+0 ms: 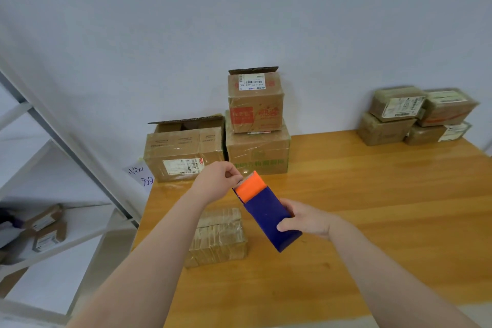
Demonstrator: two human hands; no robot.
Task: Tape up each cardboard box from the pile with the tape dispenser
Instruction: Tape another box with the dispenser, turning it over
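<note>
Obs., standing at the table (372,208).

Tape dispenser (267,212): blue body, orange end (249,186), held tilted in the air above the table's near-left part, orange end up and away from the person. No brand or writing legible on it.

Right hand (306,219): fingers wrapped round the lower blue body, firm grasp.
Left hand (217,180): fingers curled, thumb and forefinger pinching at the top edge of the orange end. Cannot tell whether a tape end lies between them.

Small taped box (218,237): on the table just below and left of the dispenser, partly hidden by the left forearm. Glossy tape over it, no label visible.

Pile at the wall, behind the hands:
- Open box (183,152), flaps up, white label with barcode on its front; print too small to read.
- Large box (257,150) beside it, touching, green Chinese print along the lower front. The left hand and the orange end cover part of this print; not legible.
- Upper box (255,102) stacked on the large box, top flap raised. Red printed block and red characters on the front, blurred. White barcode label near the top, its digits upside down.

Far right corner: four taped boxes (415,116) stacked two on two, with white labels, unreadable.

Paper sheet (139,174) at the table's left back edge, handwritten in blue: "临" and "放"; the open box covers the rest.

White shelf (53,157) to the left, holding two small labelled boxes (46,229), blurred.
</note>
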